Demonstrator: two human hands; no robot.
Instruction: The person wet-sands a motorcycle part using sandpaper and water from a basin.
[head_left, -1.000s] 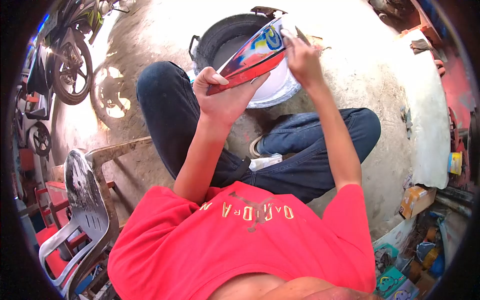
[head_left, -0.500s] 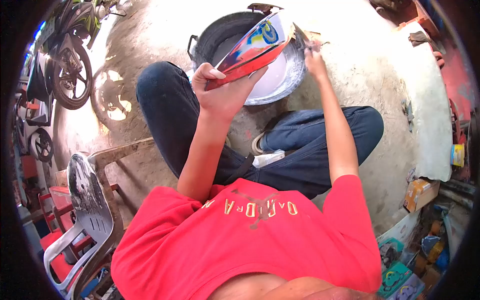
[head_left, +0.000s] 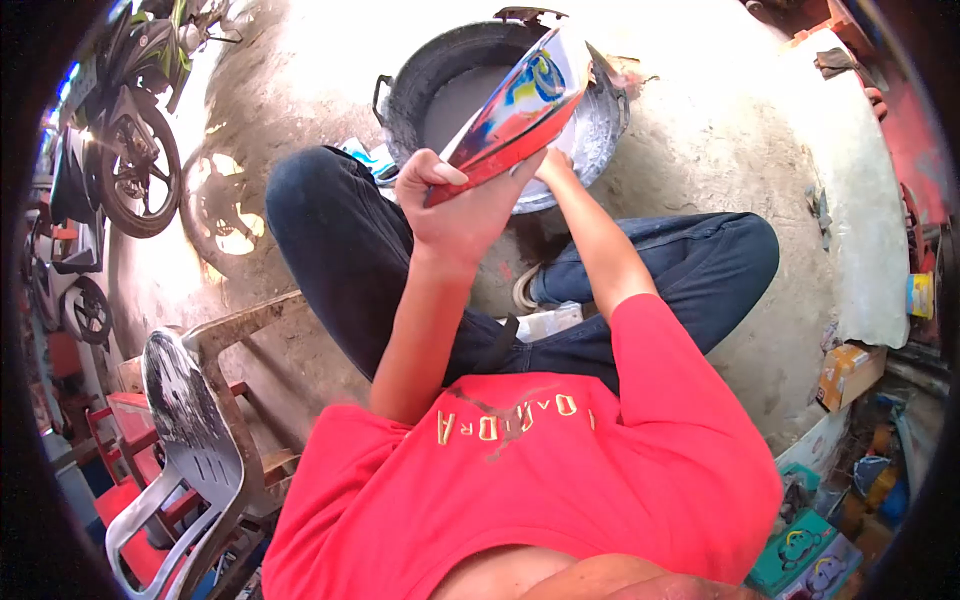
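A glossy panel (head_left: 535, 95), red along its lower edge with blue, yellow and white graphics, slants up over a dark round basin (head_left: 405, 100) of cloudy liquid. My left hand (head_left: 455, 205) grips the panel's lower end, thumb on the near edge. Behind and below the panel, over the basin's near side, is my right hand (head_left: 553, 168); its fingers are mostly hidden by the panel, so what they hold cannot be made out.
Motorcycles (head_left: 140, 165) stand on the left. A worn grey plastic chair (head_left: 195, 420) is at the lower left. On the right are a long pale slab (head_left: 870, 220), a cardboard box (head_left: 850, 375) and green packages (head_left: 800, 545). A blue and white packet (head_left: 372, 158) lies beside the basin.
My right hand has gone from the panel's upper end to the basin's right side, then down and left behind the panel. My left hand still holds the panel.
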